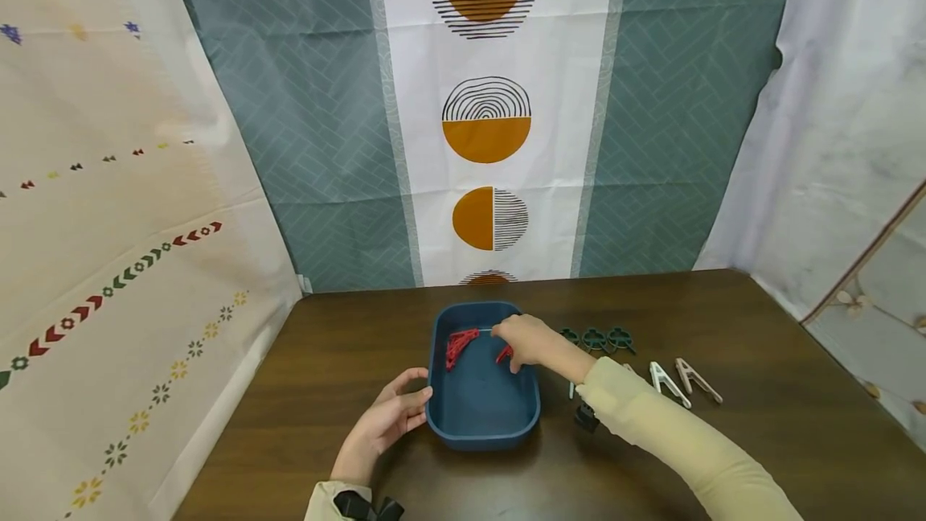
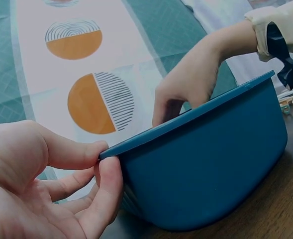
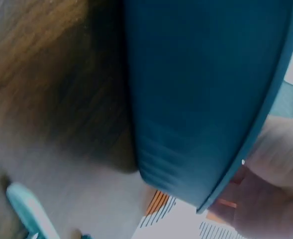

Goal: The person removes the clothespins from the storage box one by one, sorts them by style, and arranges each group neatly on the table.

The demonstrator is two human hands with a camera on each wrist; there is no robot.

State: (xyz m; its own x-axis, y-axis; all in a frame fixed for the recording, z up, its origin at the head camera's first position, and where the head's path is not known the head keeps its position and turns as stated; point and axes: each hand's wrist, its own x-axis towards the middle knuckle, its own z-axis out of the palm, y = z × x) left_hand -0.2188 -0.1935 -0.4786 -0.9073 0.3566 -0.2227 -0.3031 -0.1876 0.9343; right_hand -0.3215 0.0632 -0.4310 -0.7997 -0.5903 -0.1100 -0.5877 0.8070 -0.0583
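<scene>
A deep blue plastic bin stands on the table. My left hand pinches the bin's left rim between thumb and fingers. My right hand reaches over the right rim, fingers down inside, and holds a red clothespin, partly covered by the fingers. A little red shows between the fingers of that hand in the right wrist view. More red clothespins lie together at the bin's far left; how many cannot be made out. From the left wrist view the bin's wall hides the inside.
On the brown table, right of the bin, lie green clover-shaped clips, partly behind the right arm. Farther right are a white clothespin and a beige clothespin. Patterned cloth hangs behind the table.
</scene>
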